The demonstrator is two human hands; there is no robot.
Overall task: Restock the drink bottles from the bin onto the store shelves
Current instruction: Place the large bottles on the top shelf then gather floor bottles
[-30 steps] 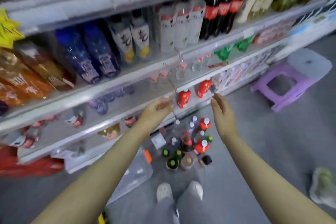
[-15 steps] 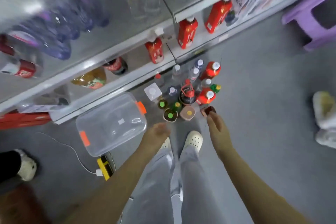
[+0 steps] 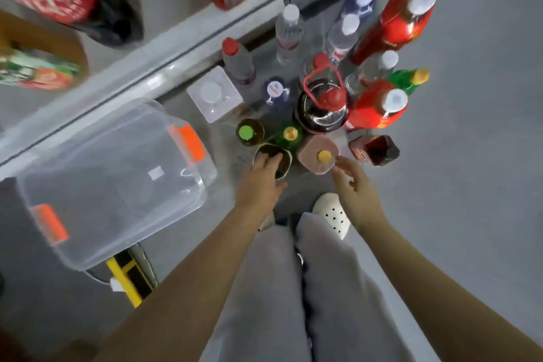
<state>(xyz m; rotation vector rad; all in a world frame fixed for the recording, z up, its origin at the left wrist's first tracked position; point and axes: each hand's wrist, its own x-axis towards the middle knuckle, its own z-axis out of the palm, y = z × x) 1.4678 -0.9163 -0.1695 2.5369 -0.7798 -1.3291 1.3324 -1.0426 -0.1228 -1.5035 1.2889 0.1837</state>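
Head view: the drink bottles [image 3: 323, 106] are gathered upright on the floor [image 3: 470, 185] at the centre of the frame, just beside the edge of the lowest shelf [image 3: 164, 48]. The clear bin [image 3: 117, 185] is seen at the left. The left hand [image 3: 261, 185] is laid over the top of a dark bottle [image 3: 284, 161]; whether its grip is closed cannot be told. The right hand [image 3: 357, 188] is held just beside a pink bottle [image 3: 311, 150], its grip apart, fingers spread.

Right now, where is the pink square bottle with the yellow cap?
Head view, centre: the pink square bottle stands on the grey floor beside the right hand, just nearer than the large dark cola bottle.
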